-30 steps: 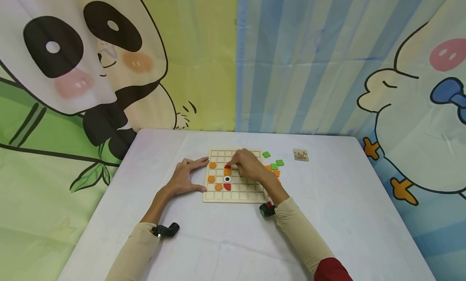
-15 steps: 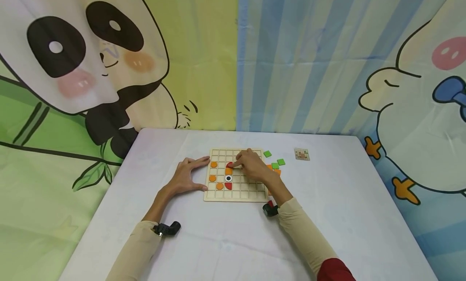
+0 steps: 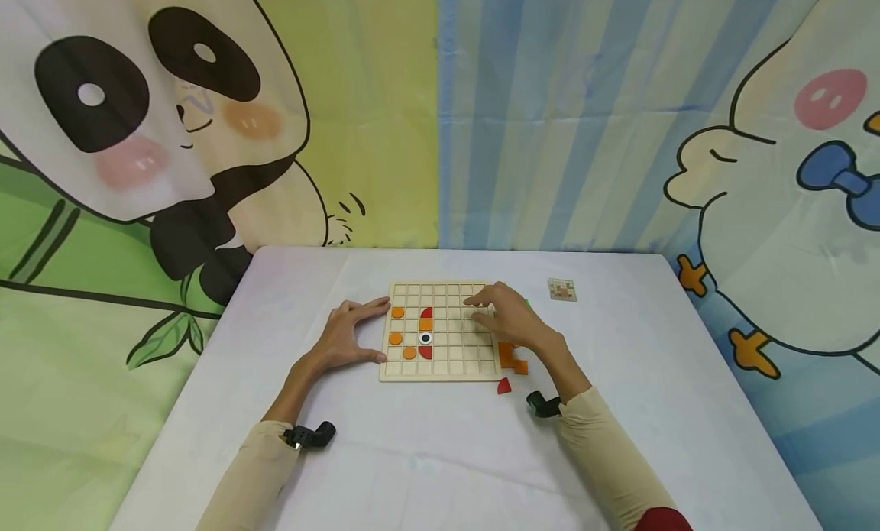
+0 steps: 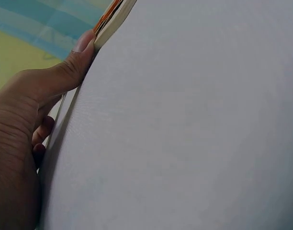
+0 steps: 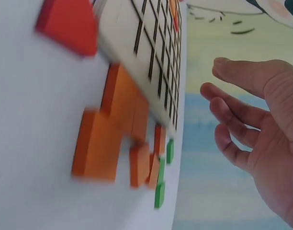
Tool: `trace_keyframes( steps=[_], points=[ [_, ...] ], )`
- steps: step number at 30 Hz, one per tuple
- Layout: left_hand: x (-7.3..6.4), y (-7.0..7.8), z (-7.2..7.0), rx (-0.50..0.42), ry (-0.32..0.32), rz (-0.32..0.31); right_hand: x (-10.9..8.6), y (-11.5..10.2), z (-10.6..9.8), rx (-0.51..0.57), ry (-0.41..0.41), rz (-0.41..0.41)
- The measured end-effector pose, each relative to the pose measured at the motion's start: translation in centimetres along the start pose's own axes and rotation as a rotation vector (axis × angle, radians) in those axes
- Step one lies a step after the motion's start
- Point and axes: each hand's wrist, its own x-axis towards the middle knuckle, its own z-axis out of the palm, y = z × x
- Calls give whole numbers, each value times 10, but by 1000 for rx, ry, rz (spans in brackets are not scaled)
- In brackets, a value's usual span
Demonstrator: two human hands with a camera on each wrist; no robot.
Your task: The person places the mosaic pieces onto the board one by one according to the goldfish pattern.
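A wooden grid board point(image 3: 461, 370) lies on the table. My left hand point(image 3: 344, 336) rests at its left edge, thumb and fingers spread and touching the side; in the left wrist view the thumb point(image 4: 72, 67) presses the board's edge. Over the board's right part hovers my right hand point(image 3: 512, 313), fingers loosely bent with nothing between them. On the grid stand a red quarter-round piece point(image 3: 426, 312), an orange square point(image 3: 426, 325), a white piece with a black dot point(image 3: 425, 338) and another red quarter-round piece point(image 3: 425, 353). Several orange discs point(image 3: 395, 338) sit to their left.
Loose orange squares point(image 5: 96, 146) and green pieces point(image 5: 159, 195) lie beside the board's right edge, partly hidden by the right hand in the head view. A loose red piece point(image 3: 504, 386) is near the board's corner. A small pattern card point(image 3: 562, 289) lies at back right.
My right hand has let go of the upper red quarter-round piece, which stays on the grid above the orange square, and has moved right. My left hand stays at the board's edge.
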Motion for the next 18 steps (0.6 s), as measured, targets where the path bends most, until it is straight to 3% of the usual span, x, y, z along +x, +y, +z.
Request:
trace_keyframes(
  steps=[11,18],
  points=[
    [-2,-2,3,13,21,23,-41,37,-21,35,-6,128],
    [-2,3,1,-6,22,29,-60,52,-27,37,-47,142]
  ],
)
